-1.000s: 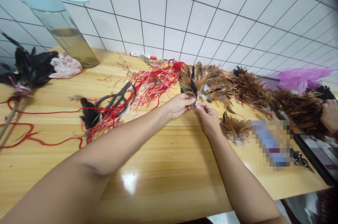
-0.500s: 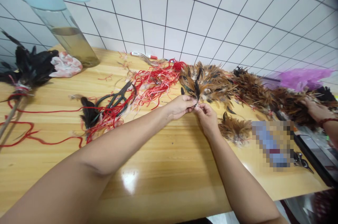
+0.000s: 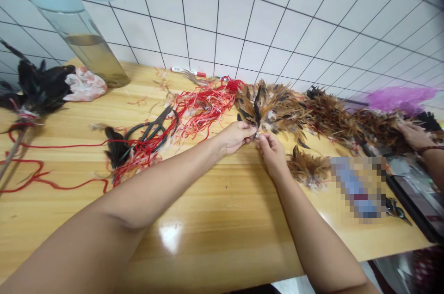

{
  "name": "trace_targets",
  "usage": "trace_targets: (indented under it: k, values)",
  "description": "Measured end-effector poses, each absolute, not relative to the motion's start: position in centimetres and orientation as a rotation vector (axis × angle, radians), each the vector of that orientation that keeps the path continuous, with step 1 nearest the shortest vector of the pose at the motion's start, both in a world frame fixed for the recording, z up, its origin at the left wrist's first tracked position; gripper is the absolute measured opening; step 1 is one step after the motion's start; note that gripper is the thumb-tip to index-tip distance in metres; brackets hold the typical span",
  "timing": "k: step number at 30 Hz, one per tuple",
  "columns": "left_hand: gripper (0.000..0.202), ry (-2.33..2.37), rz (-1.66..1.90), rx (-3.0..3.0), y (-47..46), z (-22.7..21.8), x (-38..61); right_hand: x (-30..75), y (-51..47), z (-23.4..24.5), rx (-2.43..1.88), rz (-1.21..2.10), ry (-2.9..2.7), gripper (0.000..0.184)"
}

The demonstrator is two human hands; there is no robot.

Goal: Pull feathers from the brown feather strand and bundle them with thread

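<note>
My left hand (image 3: 237,138) is closed in a pinch around the base of a dark feather (image 3: 257,103), which points up toward the wall. Close beside it, my right hand (image 3: 272,152) has thumb and finger pressed together at the quill end; what exactly lies in that pinch is too small to make out. Just behind both hands spreads a heap of brown feathers (image 3: 277,102). A smaller bunch of brown feathers (image 3: 307,167) lies right of my right hand. Left of my hands is a tangle of red and pink strings (image 3: 204,107).
Black scissors (image 3: 157,130) lie among strings at left. A tilted-looking water bottle (image 3: 93,60), crumpled tissue (image 3: 86,85) and black feather bundle (image 3: 43,86) are farther left. A red-capped marker (image 3: 187,71) lies by the wall. Another person's hand (image 3: 414,137) touches feathers at right, near a phone (image 3: 416,201).
My fingertips have shifted slightly, with the right hand's pinch a little farther from the left hand. At the right, the other person's hand has moved a bit left and up over the feathers.
</note>
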State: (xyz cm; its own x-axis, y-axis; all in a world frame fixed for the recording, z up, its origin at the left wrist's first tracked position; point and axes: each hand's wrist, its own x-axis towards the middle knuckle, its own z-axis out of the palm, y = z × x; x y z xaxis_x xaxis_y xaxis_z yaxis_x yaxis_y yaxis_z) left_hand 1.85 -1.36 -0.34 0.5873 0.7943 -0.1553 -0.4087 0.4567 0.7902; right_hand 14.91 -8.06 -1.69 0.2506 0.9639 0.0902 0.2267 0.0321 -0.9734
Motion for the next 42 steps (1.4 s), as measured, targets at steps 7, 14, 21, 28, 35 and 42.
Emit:
trace_targets:
  k: [7, 14, 21, 28, 35, 42]
  values:
    - [0.012, 0.655, 0.788, 0.957, -1.3, -0.7, 2.0, 14.9, -7.9, -1.3, -1.379, 0.965, -1.12, 0.037]
    - [0.017, 0.633, 0.851, 1.157, -1.8, -0.2, 2.3, 15.4, -7.9, -1.2, -1.346, 1.155, -1.014, 0.036]
    - [0.018, 0.603, 0.806, 1.173, -1.9, -0.2, 2.5, 15.7, -8.0, -1.6, -1.349, 1.172, -0.956, 0.048]
    - [0.018, 0.547, 0.829, 1.2, -2.3, -0.1, 2.4, 15.3, -7.9, -1.1, -1.238, 1.183, -0.859, 0.042]
    - [0.022, 0.641, 0.771, 1.347, -2.6, 0.2, 2.0, 15.7, -7.5, -0.6, -1.067, 1.208, -0.654, 0.038]
    - [0.012, 0.763, 0.736, 1.771, -3.2, 0.0, 2.5, 15.8, -7.4, -0.9, -1.063, 1.243, -0.641, 0.036]
